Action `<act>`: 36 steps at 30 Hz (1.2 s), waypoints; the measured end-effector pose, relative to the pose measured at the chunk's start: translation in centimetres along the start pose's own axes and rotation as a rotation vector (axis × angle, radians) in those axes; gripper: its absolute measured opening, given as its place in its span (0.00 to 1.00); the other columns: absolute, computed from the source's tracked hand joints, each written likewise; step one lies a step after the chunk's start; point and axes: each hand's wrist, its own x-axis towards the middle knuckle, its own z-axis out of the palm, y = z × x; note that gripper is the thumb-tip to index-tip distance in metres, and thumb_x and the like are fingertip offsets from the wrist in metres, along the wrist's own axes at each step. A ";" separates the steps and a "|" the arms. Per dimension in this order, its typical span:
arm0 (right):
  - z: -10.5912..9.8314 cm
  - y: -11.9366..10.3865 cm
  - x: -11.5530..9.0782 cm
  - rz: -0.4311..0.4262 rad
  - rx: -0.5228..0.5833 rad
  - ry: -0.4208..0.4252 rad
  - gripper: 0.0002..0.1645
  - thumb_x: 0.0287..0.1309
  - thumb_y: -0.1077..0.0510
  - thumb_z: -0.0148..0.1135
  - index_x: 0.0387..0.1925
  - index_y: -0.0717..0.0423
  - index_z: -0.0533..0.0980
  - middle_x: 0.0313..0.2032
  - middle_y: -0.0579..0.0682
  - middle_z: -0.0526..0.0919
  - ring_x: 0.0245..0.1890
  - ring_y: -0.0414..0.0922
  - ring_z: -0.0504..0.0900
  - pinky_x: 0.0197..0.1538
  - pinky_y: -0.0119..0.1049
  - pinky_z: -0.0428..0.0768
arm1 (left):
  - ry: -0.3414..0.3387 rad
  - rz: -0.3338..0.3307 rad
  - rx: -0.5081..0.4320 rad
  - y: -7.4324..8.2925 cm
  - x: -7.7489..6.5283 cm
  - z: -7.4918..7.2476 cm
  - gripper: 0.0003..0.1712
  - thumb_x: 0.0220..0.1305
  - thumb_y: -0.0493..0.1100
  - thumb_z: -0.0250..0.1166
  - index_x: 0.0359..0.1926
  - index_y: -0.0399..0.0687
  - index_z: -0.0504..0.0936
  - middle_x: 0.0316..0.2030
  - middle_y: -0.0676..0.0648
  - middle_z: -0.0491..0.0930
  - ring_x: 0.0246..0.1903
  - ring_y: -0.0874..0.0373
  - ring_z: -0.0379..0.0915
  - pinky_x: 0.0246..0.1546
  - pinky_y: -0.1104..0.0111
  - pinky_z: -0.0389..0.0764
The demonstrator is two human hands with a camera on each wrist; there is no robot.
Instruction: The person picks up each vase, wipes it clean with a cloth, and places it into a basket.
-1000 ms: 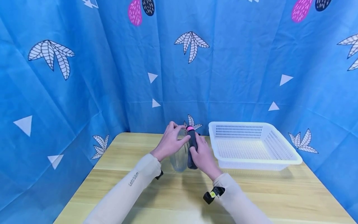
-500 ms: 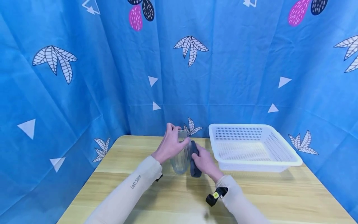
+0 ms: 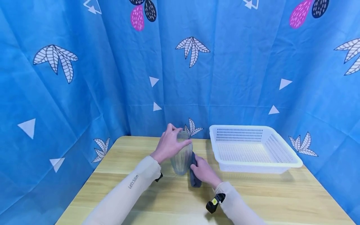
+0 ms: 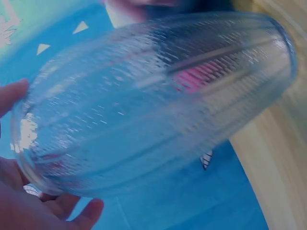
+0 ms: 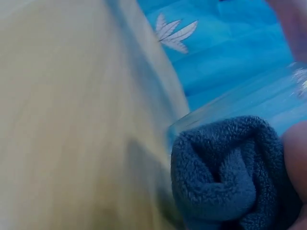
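A clear ribbed glass vase (image 3: 180, 160) stands roughly upright between the hands, its narrower base downward. My left hand (image 3: 170, 144) grips it near the upper rim, with thumb and fingers on opposite sides. In the left wrist view, the textured vase (image 4: 110, 115) fills the middle, and a pink patch (image 4: 194, 79) shows through the glass. My right hand (image 3: 204, 171) holds a folded dark grey towel (image 3: 194, 175) against or close beside the vase's right side. The towel's rolled end (image 5: 216, 167) looks fluffy in the right wrist view and hides part of the vase.
On the right of the wooden table (image 3: 135, 200) sits a white perforated plastic basket (image 3: 254, 164), with nothing visible inside. A blue patterned curtain (image 3: 185, 81) hangs behind the table and along both sides.
My right hand has brought the towel lower along the vase, and the towel's pink-tipped upper end has dropped out of the head view. My left hand keeps its grip near the rim.
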 end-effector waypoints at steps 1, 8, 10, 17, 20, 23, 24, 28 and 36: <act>0.1 0.3 0.0 0.001 0.019 -0.015 0.25 0.64 0.63 0.55 0.63 0.60 0.73 0.47 0.60 0.83 0.40 0.48 0.82 0.47 0.46 0.80 | -0.011 -0.005 -0.007 0.2 0.0 -0.1 0.49 0.58 0.74 0.64 0.68 0.44 0.75 0.49 0.48 0.64 0.42 0.49 0.67 0.41 0.62 0.71; -2.9 -2.3 0.9 -0.019 0.044 0.103 0.35 0.64 0.63 0.55 0.72 0.57 0.66 0.56 0.63 0.80 0.45 0.52 0.82 0.49 0.50 0.80 | -0.055 -0.025 -0.110 1.1 -0.1 -0.3 0.43 0.64 0.62 0.66 0.69 0.38 0.71 0.55 0.43 0.63 0.53 0.47 0.68 0.55 0.56 0.74; -3.8 -3.5 1.1 -0.058 0.051 0.152 0.37 0.64 0.64 0.55 0.74 0.57 0.63 0.60 0.64 0.77 0.50 0.55 0.81 0.53 0.52 0.79 | -0.054 -0.034 -0.141 1.2 -0.1 -0.1 0.40 0.65 0.58 0.66 0.69 0.38 0.72 0.56 0.44 0.62 0.55 0.47 0.68 0.57 0.56 0.73; -2.7 -3.4 0.8 -0.080 0.045 0.199 0.38 0.65 0.60 0.56 0.76 0.50 0.61 0.64 0.59 0.74 0.56 0.54 0.78 0.56 0.53 0.77 | -0.024 -0.021 -0.174 0.9 0.0 0.4 0.34 0.62 0.55 0.66 0.64 0.41 0.75 0.52 0.48 0.60 0.55 0.50 0.64 0.53 0.58 0.72; -1.1 -1.6 0.4 -0.049 0.074 0.145 0.33 0.66 0.61 0.56 0.72 0.49 0.67 0.57 0.58 0.79 0.50 0.52 0.81 0.54 0.52 0.79 | -0.006 0.014 -0.146 0.6 -0.1 0.7 0.35 0.62 0.58 0.65 0.63 0.40 0.76 0.51 0.48 0.60 0.54 0.51 0.63 0.53 0.58 0.72; 0.3 0.1 0.1 -0.021 0.064 0.070 0.28 0.66 0.60 0.55 0.67 0.52 0.72 0.54 0.58 0.82 0.49 0.50 0.81 0.54 0.51 0.78 | 0.006 0.045 -0.132 0.3 -0.2 0.9 0.39 0.64 0.64 0.64 0.62 0.40 0.76 0.50 0.47 0.61 0.53 0.50 0.63 0.52 0.59 0.72; 0.6 0.5 0.1 -0.013 0.059 0.049 0.26 0.66 0.60 0.55 0.65 0.55 0.73 0.52 0.59 0.83 0.47 0.50 0.82 0.53 0.50 0.79 | 0.006 0.051 -0.130 0.3 -0.2 0.9 0.40 0.64 0.66 0.63 0.63 0.40 0.76 0.49 0.47 0.61 0.52 0.50 0.63 0.51 0.59 0.72; -0.1 0.2 0.2 0.023 0.062 0.052 0.30 0.64 0.60 0.55 0.68 0.59 0.71 0.55 0.62 0.82 0.48 0.51 0.82 0.53 0.50 0.79 | 0.006 0.052 -0.124 0.2 -0.4 1.2 0.40 0.64 0.70 0.61 0.62 0.44 0.76 0.51 0.48 0.62 0.53 0.51 0.63 0.52 0.58 0.73; -3.8 -4.4 0.8 -0.082 0.062 0.248 0.38 0.64 0.59 0.56 0.75 0.55 0.62 0.65 0.61 0.73 0.53 0.55 0.77 0.53 0.53 0.78 | 0.018 0.067 -0.129 0.0 0.1 1.1 0.31 0.65 0.67 0.62 0.58 0.51 0.78 0.48 0.47 0.66 0.48 0.53 0.65 0.49 0.59 0.72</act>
